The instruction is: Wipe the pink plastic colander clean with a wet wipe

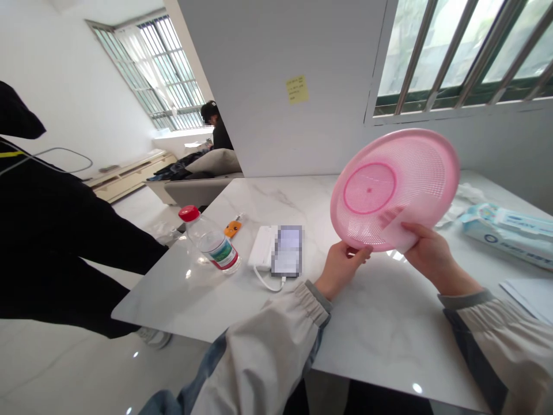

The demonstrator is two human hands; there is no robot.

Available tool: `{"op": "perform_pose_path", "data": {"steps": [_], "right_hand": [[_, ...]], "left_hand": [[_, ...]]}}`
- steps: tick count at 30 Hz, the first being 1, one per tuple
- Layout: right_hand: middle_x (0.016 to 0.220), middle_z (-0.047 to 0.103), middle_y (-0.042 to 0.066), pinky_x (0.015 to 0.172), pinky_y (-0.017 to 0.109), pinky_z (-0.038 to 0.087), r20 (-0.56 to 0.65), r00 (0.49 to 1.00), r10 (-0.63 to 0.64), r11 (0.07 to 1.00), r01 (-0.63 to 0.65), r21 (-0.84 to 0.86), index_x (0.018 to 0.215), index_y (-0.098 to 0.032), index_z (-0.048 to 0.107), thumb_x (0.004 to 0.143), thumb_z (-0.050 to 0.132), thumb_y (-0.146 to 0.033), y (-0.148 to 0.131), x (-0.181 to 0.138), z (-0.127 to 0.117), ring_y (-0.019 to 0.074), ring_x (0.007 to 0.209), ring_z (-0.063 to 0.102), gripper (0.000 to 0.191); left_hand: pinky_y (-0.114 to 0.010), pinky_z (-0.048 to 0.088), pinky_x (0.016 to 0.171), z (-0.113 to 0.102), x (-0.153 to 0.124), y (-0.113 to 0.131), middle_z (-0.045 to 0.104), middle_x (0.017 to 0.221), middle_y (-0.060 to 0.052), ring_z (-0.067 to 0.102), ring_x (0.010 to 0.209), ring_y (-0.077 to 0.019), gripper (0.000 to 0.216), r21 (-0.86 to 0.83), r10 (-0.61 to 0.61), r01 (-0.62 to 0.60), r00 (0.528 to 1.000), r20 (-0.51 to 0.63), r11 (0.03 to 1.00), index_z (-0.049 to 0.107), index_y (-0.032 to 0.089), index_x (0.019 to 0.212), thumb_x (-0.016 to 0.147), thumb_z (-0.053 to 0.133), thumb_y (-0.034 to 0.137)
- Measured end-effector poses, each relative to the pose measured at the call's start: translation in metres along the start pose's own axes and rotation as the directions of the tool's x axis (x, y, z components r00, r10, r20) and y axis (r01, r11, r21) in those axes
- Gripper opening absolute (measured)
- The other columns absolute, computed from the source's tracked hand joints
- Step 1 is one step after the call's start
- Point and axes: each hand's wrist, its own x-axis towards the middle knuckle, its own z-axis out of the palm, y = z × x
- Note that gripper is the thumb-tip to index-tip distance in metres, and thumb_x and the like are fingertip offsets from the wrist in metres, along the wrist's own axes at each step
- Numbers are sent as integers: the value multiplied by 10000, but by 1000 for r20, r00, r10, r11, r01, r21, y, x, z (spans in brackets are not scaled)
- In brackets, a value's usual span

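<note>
A pink mesh colander (401,158) is held up at a tilt above the table, its round base ring toward the upper left. My left hand (341,266) pinches its lower rim between thumb and fingers. At the colander's lower right, my right hand (425,251) grips a thin white wipe (408,227) that lies against the inner mesh. Some fingers of the right hand are hidden behind the wipe. To the right lies a blue and white wipes pack (510,230).
On the white marbled table (371,328) stand a clear bottle (211,242) with a red cap, a white power bank (261,246) cabled to a phone (287,251), and an orange item (233,229). A person in black (64,230) stands at left; another person (220,129) sits farther back.
</note>
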Motion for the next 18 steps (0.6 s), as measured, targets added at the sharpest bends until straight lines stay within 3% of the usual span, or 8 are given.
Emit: {"op": "perform_pose_path", "data": {"steps": [4, 8, 13, 18], "right_hand": [[1114, 863, 30, 1164, 507, 705, -132, 986, -103, 994, 106, 17, 960, -287, 781, 758, 680, -15, -3, 5, -4, 262, 1273, 822, 354], [1103, 866, 24, 1172, 415, 690, -258, 931, -258, 966, 258, -37, 860, -295, 775, 775, 724, -5, -5, 10, -9, 250, 1260, 817, 306], [1089, 861, 50, 1030, 304, 726, -247, 906, -345, 934, 358, 9, 878, -215, 776, 722, 723, 16, -8, 10, -8, 223, 1152, 833, 283], [1110, 867, -1, 1074, 307, 711, -195, 960, -201, 977, 210, 24, 973, -278, 791, 772, 685, -8, -5, 5, -2, 179, 1192, 827, 353]], "left_hand": [[-364, 644, 824, -6, 2, 4, 819, 975, -92, 759, 889, -214, 477, 38, 91, -85, 979, -181, 996, 792, 178, 1011, 963, 834, 650], [-355, 636, 879, -10, 3, 9, 801, 1092, -90, 745, 922, -186, 472, 14, 170, -177, 917, -360, 984, 763, 180, 1160, 993, 820, 618], [-344, 638, 805, -12, 4, 8, 774, 863, -49, 754, 821, -186, 523, -87, 115, -154, 930, -349, 984, 758, 183, 965, 944, 845, 698], [-446, 711, 860, -9, 5, 6, 783, 788, -52, 796, 764, -218, 595, -238, 4, -75, 958, -286, 968, 783, 171, 896, 799, 955, 732]]}}
